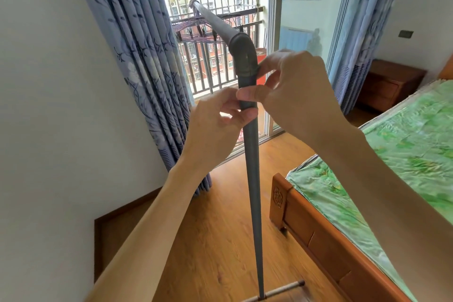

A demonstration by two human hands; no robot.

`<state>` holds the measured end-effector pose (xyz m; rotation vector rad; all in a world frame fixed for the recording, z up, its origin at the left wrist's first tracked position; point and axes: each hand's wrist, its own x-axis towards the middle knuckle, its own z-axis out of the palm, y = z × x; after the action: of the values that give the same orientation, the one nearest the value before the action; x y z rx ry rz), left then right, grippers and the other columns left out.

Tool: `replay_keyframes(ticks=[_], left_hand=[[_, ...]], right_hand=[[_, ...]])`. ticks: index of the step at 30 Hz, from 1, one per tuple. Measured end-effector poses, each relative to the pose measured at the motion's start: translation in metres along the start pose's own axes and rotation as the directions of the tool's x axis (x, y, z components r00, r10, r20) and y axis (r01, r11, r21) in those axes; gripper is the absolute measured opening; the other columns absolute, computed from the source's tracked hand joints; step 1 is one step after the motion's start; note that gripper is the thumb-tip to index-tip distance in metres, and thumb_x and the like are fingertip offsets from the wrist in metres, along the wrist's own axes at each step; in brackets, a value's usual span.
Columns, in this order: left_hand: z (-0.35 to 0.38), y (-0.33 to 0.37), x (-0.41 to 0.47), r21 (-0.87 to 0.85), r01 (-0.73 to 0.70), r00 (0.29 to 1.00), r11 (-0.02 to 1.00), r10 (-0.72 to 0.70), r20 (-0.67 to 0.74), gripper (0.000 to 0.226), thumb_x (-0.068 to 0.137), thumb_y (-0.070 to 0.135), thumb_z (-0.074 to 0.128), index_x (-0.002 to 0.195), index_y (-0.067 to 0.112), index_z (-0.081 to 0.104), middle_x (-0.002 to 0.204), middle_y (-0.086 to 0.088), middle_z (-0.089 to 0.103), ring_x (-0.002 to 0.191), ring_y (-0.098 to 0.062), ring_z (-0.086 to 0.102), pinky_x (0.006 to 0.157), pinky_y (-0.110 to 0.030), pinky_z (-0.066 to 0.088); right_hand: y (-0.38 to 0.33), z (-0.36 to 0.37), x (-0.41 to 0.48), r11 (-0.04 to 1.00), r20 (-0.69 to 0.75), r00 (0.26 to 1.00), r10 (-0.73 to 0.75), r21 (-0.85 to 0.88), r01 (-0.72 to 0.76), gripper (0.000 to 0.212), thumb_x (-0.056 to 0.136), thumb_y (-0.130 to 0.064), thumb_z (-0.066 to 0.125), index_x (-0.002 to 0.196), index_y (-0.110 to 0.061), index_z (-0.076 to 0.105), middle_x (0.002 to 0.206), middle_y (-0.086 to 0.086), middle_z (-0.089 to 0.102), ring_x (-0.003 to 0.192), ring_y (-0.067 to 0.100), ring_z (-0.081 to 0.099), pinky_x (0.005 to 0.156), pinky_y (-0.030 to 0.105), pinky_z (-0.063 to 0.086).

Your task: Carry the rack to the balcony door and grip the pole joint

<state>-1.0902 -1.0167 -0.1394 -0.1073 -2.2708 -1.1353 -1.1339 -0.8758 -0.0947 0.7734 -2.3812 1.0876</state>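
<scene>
Head view: tall grey plastic upright pipe (253, 179) rises near-vertical from floor crossbar (277, 291), meets dark grey elbow joint (244, 55), horizontal grey rail (215, 21) running away toward balcony. Right hand (294, 88) higher, fingers curled on pipe just under elbow; left hand (215, 125) below, thumb and fingers pinching pipe. Both hands touching pipe, close together.
</scene>
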Motion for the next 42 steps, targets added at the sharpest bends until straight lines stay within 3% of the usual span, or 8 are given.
replay_keyframes(ticks=[7, 12, 17, 22, 25, 31, 35, 42], left_hand=[[0.02, 0.02, -0.019, 0.065, 0.025, 0.997, 0.998, -0.02, -0.07, 0.019, 0.087, 0.016, 0.067, 0.106, 0.017, 0.07, 0.087, 0.01, 0.071, 0.087, -0.004, 0.066, 0.077, -0.007, 0.045], [0.016, 0.024, -0.018, 0.164, 0.038, 0.999, 0.986, -0.038, -0.003, 0.012, 0.089, 0.017, 0.064, 0.101, 0.015, 0.065, 0.087, 0.006, 0.07, 0.088, -0.011, 0.066, 0.082, -0.023, 0.047], [0.015, 0.024, -0.015, 0.184, 0.047, 0.999, 0.982, -0.049, 0.011, 0.015, 0.089, 0.013, 0.063, 0.104, 0.012, 0.066, 0.092, 0.001, 0.072, 0.092, -0.015, 0.067, 0.086, -0.028, 0.048], [0.016, 0.024, -0.014, 0.183, 0.058, 0.998, 0.981, -0.06, 0.003, 0.021, 0.09, 0.013, 0.062, 0.11, 0.009, 0.067, 0.095, -0.002, 0.073, 0.093, -0.018, 0.066, 0.093, -0.035, 0.048], [0.014, 0.022, -0.01, 0.181, 0.067, 0.998, 0.981, -0.069, 0.009, 0.024, 0.09, 0.012, 0.062, 0.113, 0.01, 0.066, 0.097, -0.005, 0.074, 0.098, -0.021, 0.066, 0.097, -0.038, 0.046], [0.015, 0.012, 0.002, 0.178, 0.069, 0.998, 0.982, -0.068, -0.007, 0.024, 0.089, 0.011, 0.062, 0.113, 0.011, 0.067, 0.098, -0.004, 0.074, 0.099, -0.02, 0.067, 0.097, -0.036, 0.047], [0.018, 0.002, 0.013, 0.19, 0.086, 0.995, 0.978, -0.077, -0.057, 0.021, 0.088, 0.012, 0.063, 0.109, 0.012, 0.069, 0.094, 0.0, 0.074, 0.094, -0.016, 0.067, 0.082, -0.015, 0.046], [0.022, -0.009, 0.039, 0.166, 0.124, 0.991, 0.978, -0.115, -0.065, 0.026, 0.088, 0.011, 0.063, 0.113, 0.014, 0.068, 0.096, -0.002, 0.074, 0.098, -0.018, 0.067, 0.098, -0.034, 0.046]], right_hand=[[0.011, -0.008, -0.014, 0.999, -0.003, 1.0, -0.031, -0.021, 0.03, 0.03, 0.08, -0.045, 0.074, 0.1, -0.023, 0.074, 0.1, -0.008, 0.07, 0.078, 0.008, 0.061, 0.072, 0.023, 0.044], [0.011, -0.005, -0.02, 0.997, -0.013, 0.999, -0.046, 0.06, 0.047, 0.028, 0.084, -0.04, 0.072, 0.107, -0.025, 0.074, 0.108, -0.002, 0.067, 0.082, 0.014, 0.063, 0.074, 0.026, 0.047], [0.009, -0.002, -0.019, 0.99, -0.022, 0.998, -0.058, 0.128, 0.06, 0.023, 0.085, -0.028, 0.072, 0.107, -0.023, 0.071, 0.099, -0.007, 0.074, 0.084, 0.016, 0.067, 0.074, 0.032, 0.054], [0.015, -0.001, -0.008, 0.994, -0.001, 0.995, -0.099, 0.048, 0.099, 0.019, 0.082, -0.034, 0.073, 0.098, -0.024, 0.071, 0.085, -0.013, 0.066, 0.075, 0.011, 0.06, 0.059, 0.013, 0.036], [0.015, 0.003, -0.001, 0.994, 0.011, 0.994, -0.108, 0.019, 0.107, 0.019, 0.08, -0.036, 0.073, 0.096, -0.026, 0.071, 0.08, -0.013, 0.062, 0.076, 0.013, 0.059, 0.057, 0.021, 0.035], [0.023, 0.015, 0.015, 0.992, 0.006, 0.992, -0.124, -0.002, 0.124, 0.019, 0.081, -0.038, 0.072, 0.093, -0.024, 0.07, 0.085, -0.009, 0.069, 0.076, 0.013, 0.057, 0.067, 0.024, 0.036], [0.026, 0.024, 0.028, 0.993, 0.001, 0.993, -0.119, -0.019, 0.119, 0.021, 0.082, -0.037, 0.072, 0.095, -0.021, 0.07, 0.092, -0.005, 0.073, 0.075, 0.015, 0.056, 0.068, 0.024, 0.037], [0.03, 0.035, 0.053, 0.996, 0.023, 0.996, -0.081, -0.044, 0.082, 0.02, 0.083, -0.035, 0.072, 0.097, -0.02, 0.07, 0.095, -0.001, 0.073, 0.081, 0.019, 0.058, 0.069, 0.025, 0.039]])
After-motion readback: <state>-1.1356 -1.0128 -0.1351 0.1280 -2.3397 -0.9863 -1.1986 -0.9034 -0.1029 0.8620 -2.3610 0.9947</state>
